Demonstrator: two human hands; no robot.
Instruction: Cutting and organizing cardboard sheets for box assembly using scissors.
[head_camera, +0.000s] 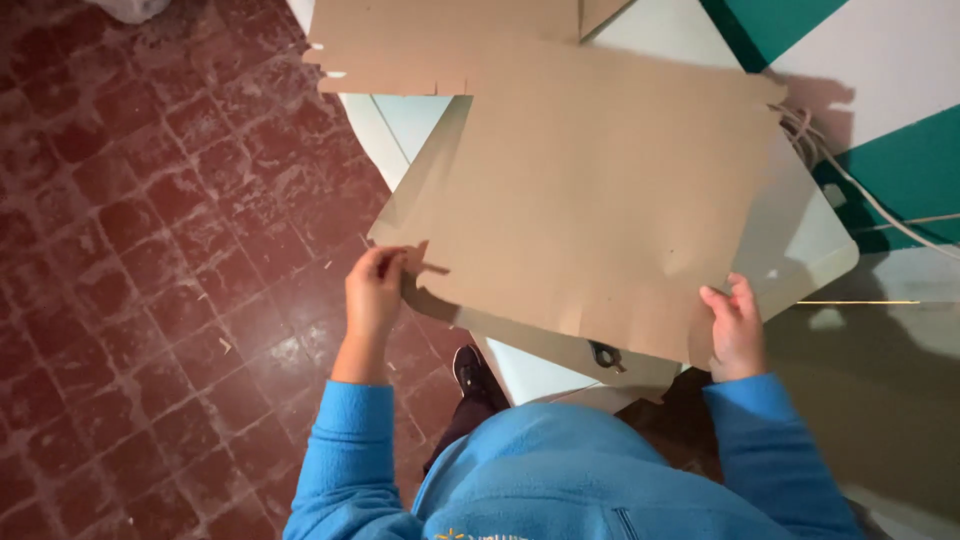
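- The cardboard sheet (590, 200) is large, flat and brown, held level over a white table (810, 250) and jutting past the table's near edge toward the person.
- The left hand (375, 290) has its fingers pinched shut on a small tab at the sheet's near left corner, just beside a curved cut in the edge.
- The right hand (735, 325) grips the near right corner, fingers closed over the top face; the thumb is hidden beneath.
- A second cardboard piece (440, 45) with a notched edge lies on the table beyond, and the held sheet overlaps it.
- A cord (850, 180) runs off the table's far right corner, close to the sheet's right edge.
- A small dark metal fitting (605, 357) shows beneath the sheet on the table's underside.
- Below are red floor tiles (150, 250), a dark shoe (470, 368) and blue sleeves (350, 450).
- Risk, as I judge it: the tab is a thin strip, so a pull there could tear it off at the cut.
- With only two corner holds, the wide sheet may sag or crease in the middle.
- Sliding it rightward could snag the cord; pushing forward could shove the second piece.
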